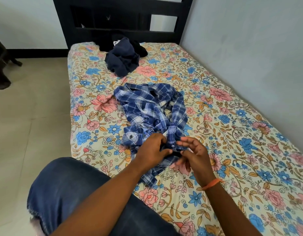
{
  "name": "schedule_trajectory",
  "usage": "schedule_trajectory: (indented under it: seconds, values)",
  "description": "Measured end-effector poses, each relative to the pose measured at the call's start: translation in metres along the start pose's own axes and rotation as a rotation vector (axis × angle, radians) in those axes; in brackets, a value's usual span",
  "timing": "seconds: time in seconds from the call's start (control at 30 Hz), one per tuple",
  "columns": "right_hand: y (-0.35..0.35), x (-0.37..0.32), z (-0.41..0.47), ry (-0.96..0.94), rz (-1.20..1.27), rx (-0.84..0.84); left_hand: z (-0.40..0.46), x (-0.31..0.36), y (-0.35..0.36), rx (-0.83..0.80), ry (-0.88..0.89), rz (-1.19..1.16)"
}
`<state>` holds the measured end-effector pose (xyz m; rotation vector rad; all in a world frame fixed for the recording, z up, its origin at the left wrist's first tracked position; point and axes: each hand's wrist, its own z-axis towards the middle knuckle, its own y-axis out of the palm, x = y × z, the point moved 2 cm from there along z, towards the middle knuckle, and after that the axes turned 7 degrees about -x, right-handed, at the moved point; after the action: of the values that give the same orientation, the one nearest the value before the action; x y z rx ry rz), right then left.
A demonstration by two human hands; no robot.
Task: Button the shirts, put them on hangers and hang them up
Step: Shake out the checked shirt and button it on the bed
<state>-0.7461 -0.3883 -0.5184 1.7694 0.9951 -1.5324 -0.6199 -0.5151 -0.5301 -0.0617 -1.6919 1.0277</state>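
— Fingers (161, 139) of your left hand (153, 150) are curled onto the placket edge of the blue plaid shirt (152, 113), pinching the cloth just beside a white button (172, 145). Your right hand (195, 154) has its upper fingers loosely spread over the other edge, while thumb and lower fingers seem to hold a fold below; I cannot tell how firmly.

— So which step are you on?

— Buttoning, by my reading, and early in it. The shirt lies crumpled along the bed (232, 133), its near end between your hands, the rest twisted away from you and not laid flat.

— What does the next move ask of you?

— You need the matching buttonhole brought over that button, edges lined up, then the button pushed through. With cloth this bunched you could easily pair the wrong hole, so flatten the front first.

— And beyond the shirt?

— Your knee in denim shorts (75, 193) sits at the near edge of the floral sheet. Farther up the bed lies a heap of dark clothes (123, 60), well apart from the plaid one. Behind it stands a black headboard (113, 19); a pale wall runs along your right, tiled floor (28, 108) on your left. No hangers show anywhere.
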Motion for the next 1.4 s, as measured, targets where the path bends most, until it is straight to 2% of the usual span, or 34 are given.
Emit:
schedule_trajectory:
  seconds: [0.07, 0.17, 0.27, 0.33, 0.43, 0.5, 0.57, 0.63, 0.7, 0.77, 0.83, 0.87, 0.93, 1.0, 1.07, 1.13, 1.23, 1.3, 1.4]
  values:
    - [-0.004, -0.003, 0.000, -0.050, -0.117, 0.057, 0.001, -0.002, 0.001, -0.003, 0.022, 0.047]
    - [-0.012, -0.005, -0.002, -0.192, -0.497, 0.123, 0.002, 0.001, 0.001, 0.032, 0.039, 0.094]
    - [-0.026, 0.004, -0.002, -0.147, -0.909, 0.095, 0.001, 0.007, 0.005, -0.038, 0.014, 0.215]
    - [-0.033, 0.007, -0.001, -0.180, -1.034, 0.111, 0.002, 0.009, 0.010, -0.096, -0.017, 0.348]
    - [-0.033, 0.006, -0.003, -0.266, -0.968, 0.197, 0.004, 0.015, 0.013, -0.035, -0.040, 0.267]
    - [-0.027, -0.001, -0.001, -0.305, -0.919, 0.301, 0.007, 0.016, 0.010, -0.013, -0.049, 0.031]
    - [-0.019, -0.004, 0.001, -0.286, -0.849, 0.371, 0.008, 0.010, 0.003, -0.103, -0.070, -0.247]
    - [-0.009, -0.003, 0.003, -0.300, -0.750, 0.316, 0.005, 0.001, -0.008, -0.227, -0.146, -0.443]
    - [0.002, 0.001, 0.004, -0.307, -0.590, 0.164, -0.001, -0.005, -0.016, -0.307, -0.265, -0.482]
    - [0.013, 0.005, 0.003, -0.201, -0.340, 0.029, -0.004, -0.006, -0.020, -0.359, -0.348, -0.435]
    - [0.020, 0.013, 0.003, -0.108, -0.212, -0.011, -0.005, -0.004, -0.022, -0.381, -0.378, -0.381]
    - [0.022, 0.018, 0.003, -0.106, -0.238, -0.001, -0.006, -0.004, -0.023, -0.378, -0.373, -0.333]
    - [0.023, 0.026, 0.004, -0.163, -0.378, 0.027, -0.007, -0.005, -0.023, -0.334, -0.298, -0.089]
    - [0.022, 0.032, 0.006, -0.219, -0.562, 0.034, -0.011, -0.003, -0.024, -0.236, -0.201, 0.180]
    - [0.020, 0.038, 0.008, -0.227, -0.695, 0.035, -0.014, 0.002, -0.027, -0.143, -0.095, 0.315]
    - [0.021, 0.040, 0.010, -0.203, -0.720, 0.041, -0.014, 0.006, -0.027, -0.166, 0.020, 0.458]
    - [0.024, 0.044, 0.014, -0.205, -0.851, 0.072, -0.013, 0.008, -0.019, -0.315, 0.083, 0.660]
    - [0.024, 0.046, 0.015, -0.202, -0.949, 0.071, -0.012, 0.007, -0.015, -0.317, 0.114, 0.732]
    - [0.020, 0.045, 0.013, -0.254, -0.904, 0.011, -0.011, 0.005, -0.014, -0.272, 0.115, 0.629]
